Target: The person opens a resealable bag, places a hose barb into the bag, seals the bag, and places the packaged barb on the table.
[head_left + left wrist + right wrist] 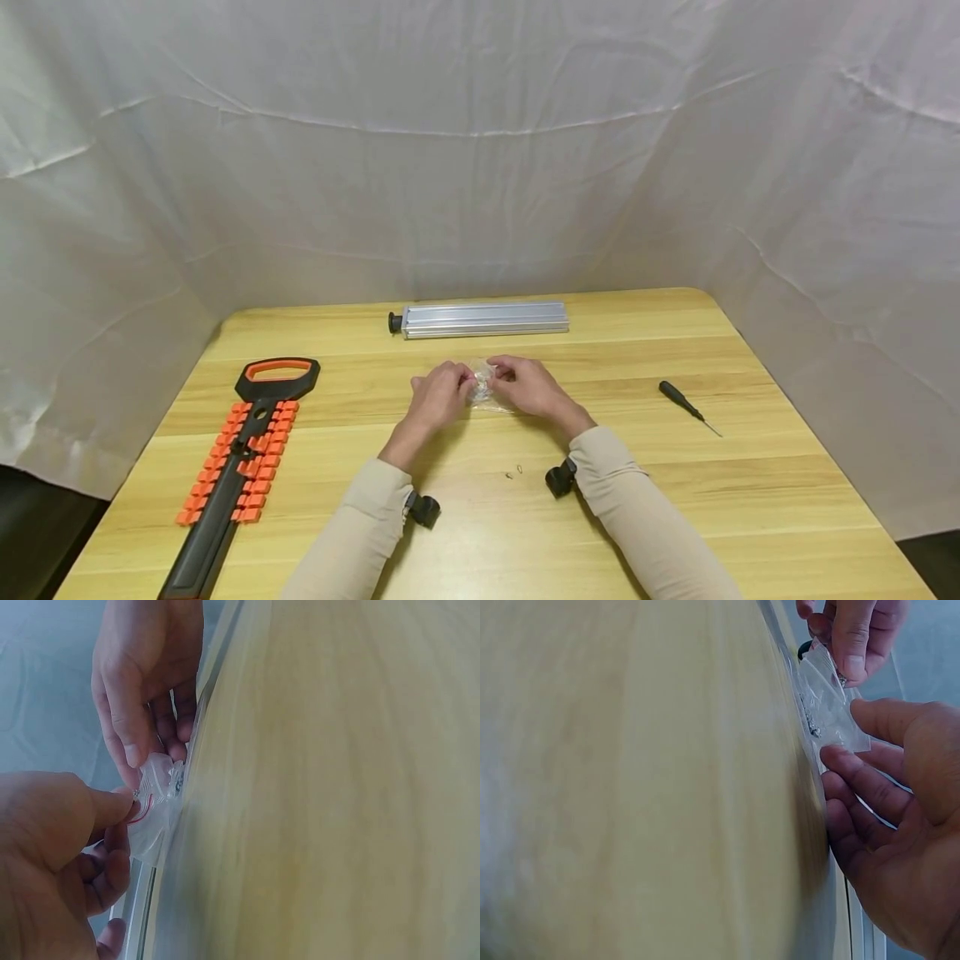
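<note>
A small clear zip bag [482,385] with a red line at its mouth lies at mid-table between both hands. Small shiny metal pieces [811,724] show inside it; their kind is too small to tell. My left hand [441,393] pinches a small metal part [136,794] between thumb and forefinger, right at the bag's mouth. Part of that piece is hidden by the fingertips. On the other side, my right hand [528,386] holds the bag's edge, its thumb above and forefinger below, with the other fingers loosely bent.
Behind the hands lies a silver aluminium profile [487,320] with a black knob. A black screwdriver [681,400] is at right. Two tiny metal pieces [519,469] lie nearer the front. At left is a black holder with orange clips [258,450].
</note>
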`<state>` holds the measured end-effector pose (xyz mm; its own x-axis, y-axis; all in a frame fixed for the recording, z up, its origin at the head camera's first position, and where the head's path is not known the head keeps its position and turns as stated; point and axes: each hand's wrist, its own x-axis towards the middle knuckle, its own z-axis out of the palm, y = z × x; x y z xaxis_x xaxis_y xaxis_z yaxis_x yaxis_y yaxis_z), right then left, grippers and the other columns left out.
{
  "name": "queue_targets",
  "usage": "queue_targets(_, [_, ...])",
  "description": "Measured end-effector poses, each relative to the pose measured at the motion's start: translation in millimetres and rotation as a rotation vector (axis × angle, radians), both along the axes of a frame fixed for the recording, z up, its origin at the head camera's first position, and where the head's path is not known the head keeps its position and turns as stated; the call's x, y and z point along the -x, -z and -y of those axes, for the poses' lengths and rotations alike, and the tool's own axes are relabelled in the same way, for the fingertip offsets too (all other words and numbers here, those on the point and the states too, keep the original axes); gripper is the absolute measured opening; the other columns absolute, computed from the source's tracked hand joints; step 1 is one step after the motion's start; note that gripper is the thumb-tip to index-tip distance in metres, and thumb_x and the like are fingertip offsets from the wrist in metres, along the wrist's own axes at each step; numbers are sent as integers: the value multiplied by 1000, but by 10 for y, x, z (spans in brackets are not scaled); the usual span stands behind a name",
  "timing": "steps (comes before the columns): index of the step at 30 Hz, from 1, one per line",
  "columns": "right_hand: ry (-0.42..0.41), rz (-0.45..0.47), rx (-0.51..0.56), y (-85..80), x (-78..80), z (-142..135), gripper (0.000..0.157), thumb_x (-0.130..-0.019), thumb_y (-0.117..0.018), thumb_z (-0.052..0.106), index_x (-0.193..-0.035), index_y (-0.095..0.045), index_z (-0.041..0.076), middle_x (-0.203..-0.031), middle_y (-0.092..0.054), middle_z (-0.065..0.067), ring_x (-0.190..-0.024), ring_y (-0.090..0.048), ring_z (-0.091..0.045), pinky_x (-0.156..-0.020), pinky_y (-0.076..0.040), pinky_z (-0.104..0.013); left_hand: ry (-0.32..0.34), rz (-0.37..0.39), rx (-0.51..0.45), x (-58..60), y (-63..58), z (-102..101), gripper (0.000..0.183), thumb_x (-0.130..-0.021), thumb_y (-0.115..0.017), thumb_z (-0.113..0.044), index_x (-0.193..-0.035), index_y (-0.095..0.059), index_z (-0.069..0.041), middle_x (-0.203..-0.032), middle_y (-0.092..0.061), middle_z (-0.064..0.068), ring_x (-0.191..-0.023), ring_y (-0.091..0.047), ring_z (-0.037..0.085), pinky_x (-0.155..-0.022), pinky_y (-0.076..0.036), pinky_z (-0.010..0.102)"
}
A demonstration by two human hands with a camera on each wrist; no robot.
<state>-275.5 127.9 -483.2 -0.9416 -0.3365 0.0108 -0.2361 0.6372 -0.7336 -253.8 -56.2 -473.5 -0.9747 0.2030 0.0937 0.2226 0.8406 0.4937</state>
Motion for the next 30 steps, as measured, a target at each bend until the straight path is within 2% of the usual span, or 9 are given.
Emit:
queue_targets(6, [-5, 4, -8, 8, -1, 8, 41, -92, -65, 24, -131, -59, 14, -105, -70, -1, -97, -65, -15, -89, -53, -34, -4, -11, -9, -24, 0, 20, 14, -96, -59, -27, -93, -70, -18, -94, -65, -4, -82, -57, 12, -75, -32, 38])
queue_targets(11, [-3, 16, -1, 11, -6, 4, 41, -92, -65, 25, -131, -59, 14, -105, -70, -1, -98, -65, -15, -90, -52, -35, -8, -33, -32, -91, -15, 37, 13, -97, -57, -25, -94, -68, -20, -93, -63, -6, -81, -55, 9, -75, -33, 37])
queue_targets(18, [3, 26, -1, 2, -4, -2, 41, -92, -64, 25, -132, -59, 16, -106, -69, 0, -98, -64, -15, -89, -52, -35, 64, -74, -36, -245, -86, 51, 11, -96, -57, -24, -91, -66, -20, -83, -60, -7, -69, -52, 8, -69, -41, 33])
queue_targets(25, [15, 27, -6, -11, -9, 4, 41, -92, -65, 25, -131, -59, 16, -106, -69, -1, -97, -64, -15, -90, -52, -35, 141, 29, -136, -412, -117, 29, 10, -96, -59, -24, -92, -63, -16, -85, -59, -4, -70, -51, 8, -62, -43, 23])
queue_targets(30, [21, 40, 5, -29, -33, 6, 41, -91, -65, 23, -131, -59, 16, -105, -70, -1, -97, -64, -15, -91, -51, -35, 181, 41, -118, -480, -91, 16, 8, -94, -60, -22, -91, -64, -17, -83, -59, -6, -69, -51, 7, -61, -43, 21])
